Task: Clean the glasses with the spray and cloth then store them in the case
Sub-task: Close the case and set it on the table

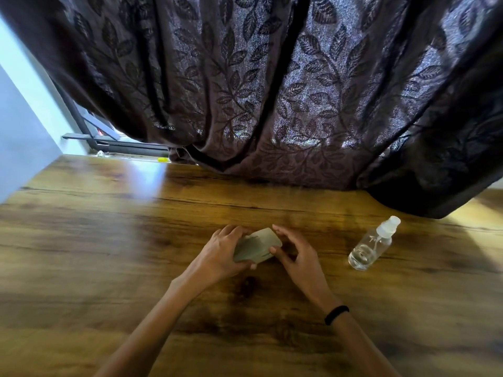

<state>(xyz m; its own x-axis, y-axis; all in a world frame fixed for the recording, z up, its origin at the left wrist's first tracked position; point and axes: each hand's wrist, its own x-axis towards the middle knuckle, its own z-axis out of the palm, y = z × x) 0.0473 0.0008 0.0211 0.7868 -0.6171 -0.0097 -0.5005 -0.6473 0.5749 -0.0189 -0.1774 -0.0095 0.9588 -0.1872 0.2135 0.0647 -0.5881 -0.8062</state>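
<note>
A grey-green glasses case [257, 244] sits at the middle of the wooden table [109, 240], blurred by motion. My left hand [223, 251] grips its left end, fingers over the top and thumb below. My right hand [295, 253] touches its right end with thumb and fingertips curled around it. A clear spray bottle [371, 244] with a white nozzle stands upright to the right, apart from my hands. I see no glasses and no cloth; whether they are inside the case is hidden.
A dark brown leaf-patterned curtain [272, 91] hangs over the table's far edge and drapes onto its back right corner. A pale wall [21, 131] and a dark window frame [89, 131] stand at the far left.
</note>
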